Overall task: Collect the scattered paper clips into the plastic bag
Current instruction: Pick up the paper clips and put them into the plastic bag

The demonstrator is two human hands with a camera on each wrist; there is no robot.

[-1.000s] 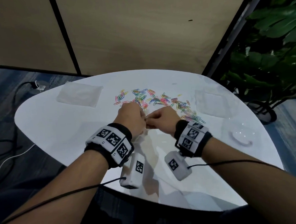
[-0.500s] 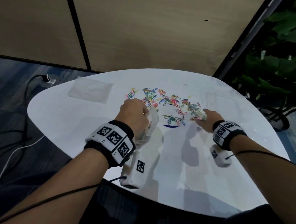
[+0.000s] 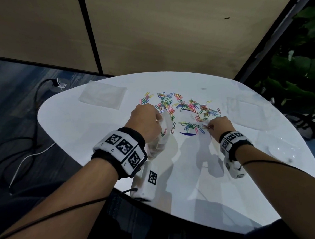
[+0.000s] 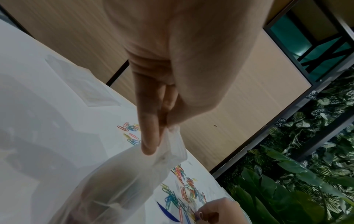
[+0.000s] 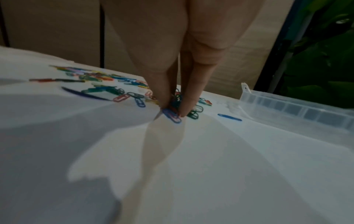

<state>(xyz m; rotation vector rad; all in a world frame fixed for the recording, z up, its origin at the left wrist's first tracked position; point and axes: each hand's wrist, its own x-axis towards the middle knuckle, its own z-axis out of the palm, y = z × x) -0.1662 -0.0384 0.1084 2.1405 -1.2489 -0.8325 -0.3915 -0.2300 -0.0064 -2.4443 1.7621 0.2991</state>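
Observation:
Several coloured paper clips (image 3: 187, 108) lie scattered across the far middle of the white table (image 3: 98, 137). My left hand (image 3: 145, 122) pinches the top edge of a clear plastic bag (image 3: 163, 135), which hangs down toward the table; in the left wrist view the bag (image 4: 118, 174) bulges below the thumb and finger. My right hand (image 3: 218, 124) is at the near right edge of the clips, thumb and fingers pinching a small bunch of paper clips (image 5: 173, 112) against the table, a blue one foremost.
A second flat plastic bag (image 3: 102, 94) lies at the table's far left. A clear plastic box (image 5: 295, 106) stands to the right of my right hand. A blue curved mark (image 3: 188, 134) lies near the clips. Leafy plants (image 3: 298, 77) stand beyond the right edge; cables run on the left floor.
My right hand left the bag's mouth, reached out to the right side of the clips, then drew back slightly and closed on a bunch. The left hand kept hold of the bag.

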